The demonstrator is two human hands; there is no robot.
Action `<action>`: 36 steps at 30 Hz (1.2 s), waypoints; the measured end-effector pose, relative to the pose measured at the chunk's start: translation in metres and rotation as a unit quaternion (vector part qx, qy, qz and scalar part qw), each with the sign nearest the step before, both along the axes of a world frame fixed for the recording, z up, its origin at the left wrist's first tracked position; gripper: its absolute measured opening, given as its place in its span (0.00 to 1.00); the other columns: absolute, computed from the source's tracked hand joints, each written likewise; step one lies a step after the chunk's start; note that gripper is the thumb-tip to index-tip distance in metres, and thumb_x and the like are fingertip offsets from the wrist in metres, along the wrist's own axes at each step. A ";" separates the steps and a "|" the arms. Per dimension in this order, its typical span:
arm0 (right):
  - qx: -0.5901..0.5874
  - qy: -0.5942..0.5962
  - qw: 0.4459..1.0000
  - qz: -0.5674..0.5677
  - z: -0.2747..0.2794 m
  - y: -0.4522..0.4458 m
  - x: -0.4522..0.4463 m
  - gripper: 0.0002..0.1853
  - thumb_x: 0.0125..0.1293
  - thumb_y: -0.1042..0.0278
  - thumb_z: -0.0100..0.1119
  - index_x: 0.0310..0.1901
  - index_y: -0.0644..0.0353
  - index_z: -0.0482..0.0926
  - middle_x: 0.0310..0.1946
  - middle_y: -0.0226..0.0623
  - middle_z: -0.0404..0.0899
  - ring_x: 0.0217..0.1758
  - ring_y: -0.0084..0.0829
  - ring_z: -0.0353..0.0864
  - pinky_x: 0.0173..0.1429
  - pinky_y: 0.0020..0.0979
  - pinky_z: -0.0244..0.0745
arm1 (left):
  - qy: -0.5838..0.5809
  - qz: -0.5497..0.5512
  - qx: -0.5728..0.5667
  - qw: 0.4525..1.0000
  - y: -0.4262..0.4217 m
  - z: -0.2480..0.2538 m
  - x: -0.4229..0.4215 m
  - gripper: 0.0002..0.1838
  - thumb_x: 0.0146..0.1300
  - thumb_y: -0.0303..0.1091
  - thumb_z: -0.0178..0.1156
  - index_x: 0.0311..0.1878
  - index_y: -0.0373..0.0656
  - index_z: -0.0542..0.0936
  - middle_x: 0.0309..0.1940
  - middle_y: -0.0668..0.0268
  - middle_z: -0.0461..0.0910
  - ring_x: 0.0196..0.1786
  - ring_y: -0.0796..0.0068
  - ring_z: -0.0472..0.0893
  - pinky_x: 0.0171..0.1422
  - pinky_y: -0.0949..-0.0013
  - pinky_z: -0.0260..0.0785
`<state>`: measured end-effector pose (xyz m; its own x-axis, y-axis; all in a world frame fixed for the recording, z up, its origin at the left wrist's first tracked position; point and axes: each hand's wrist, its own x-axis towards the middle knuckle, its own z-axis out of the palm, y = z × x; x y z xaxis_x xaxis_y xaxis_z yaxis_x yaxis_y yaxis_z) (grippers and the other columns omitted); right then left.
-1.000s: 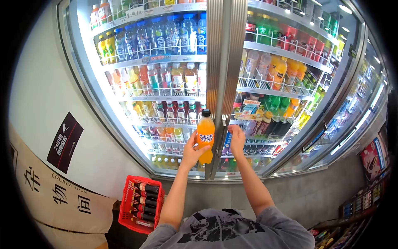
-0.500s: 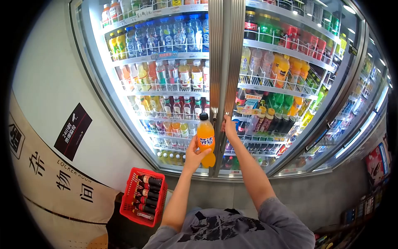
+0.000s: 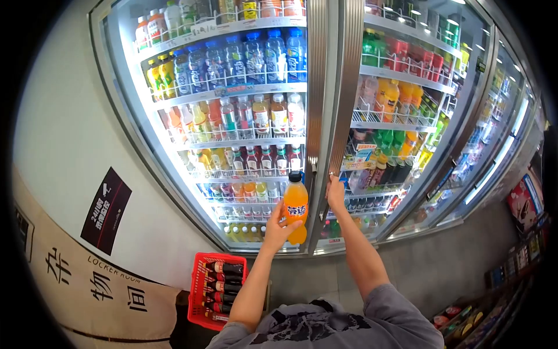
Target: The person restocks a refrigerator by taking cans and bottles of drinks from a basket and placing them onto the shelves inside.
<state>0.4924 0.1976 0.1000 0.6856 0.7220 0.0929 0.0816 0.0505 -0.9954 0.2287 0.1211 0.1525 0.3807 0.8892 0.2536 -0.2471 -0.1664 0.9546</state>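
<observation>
Your left hand (image 3: 280, 228) reaches forward, arm extended, its fingers and thumb wrapped around the lower half of an orange bottle (image 3: 296, 202). The bottle stands nearly upright in your grasp, black cap on top, before the metal-framed glass of a drinks cooler. Your right hand (image 3: 335, 195), arm also stretched out, is raised to the metal edge of the right-hand cooler door (image 3: 339, 125), its fingers curled in at that edge; how firmly they have hold of it, you cannot tell.

White-outlined Chinese characters on the bottle's label read 芬达, the Fanta name. To your left, a dark wall sign (image 3: 106, 210) bears a camera symbol and a line starting "24小时", the smaller text too fine to read. Below it, a beige cloth (image 3: 110, 311) carries "LOCKER ROOM" and 杂物间. Near your left arm, a red basket (image 3: 196, 291) holds dark bottles (image 3: 224, 287) with red labels, their lettering too small to make out.
</observation>
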 end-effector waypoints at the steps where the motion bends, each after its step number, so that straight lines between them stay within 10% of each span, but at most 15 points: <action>1: 0.019 0.025 0.999 0.024 0.012 -0.019 -0.008 0.29 0.69 0.47 0.46 0.14 0.61 0.69 0.10 0.34 0.66 0.14 0.30 0.66 0.22 0.36 0.58 | 0.010 -0.007 -0.003 1.000 0.001 0.002 -0.001 0.46 0.56 0.25 0.71 0.75 0.37 0.56 0.66 0.56 0.69 0.68 0.67 0.71 0.66 0.64 0.72; 12: -0.043 -0.049 0.993 -0.102 0.012 -0.134 -0.037 0.31 0.73 0.44 0.44 0.16 0.56 0.67 0.10 0.27 0.63 0.14 0.24 0.66 0.21 0.30 0.60 | -0.065 -0.185 -0.062 0.979 -0.032 -0.018 0.025 0.45 0.57 0.21 0.70 0.74 0.36 0.56 0.66 0.57 0.69 0.67 0.68 0.72 0.68 0.66 0.70; 36: -0.015 -0.111 0.936 -0.333 0.026 -0.469 0.009 0.28 0.69 0.53 0.48 0.22 0.74 0.64 0.15 0.50 0.56 0.19 0.32 0.58 0.29 0.46 0.58 | -0.047 -0.367 -0.029 0.928 -0.271 0.007 0.121 0.44 0.56 0.25 0.71 0.73 0.35 0.58 0.66 0.57 0.68 0.69 0.67 0.69 0.68 0.63 0.71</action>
<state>0.5017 -0.2715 0.1262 0.9509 0.1462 0.2729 0.2900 -0.1118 -0.9505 0.3498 -0.1494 0.1591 0.8682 0.4114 0.2774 -0.3574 0.1305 0.9248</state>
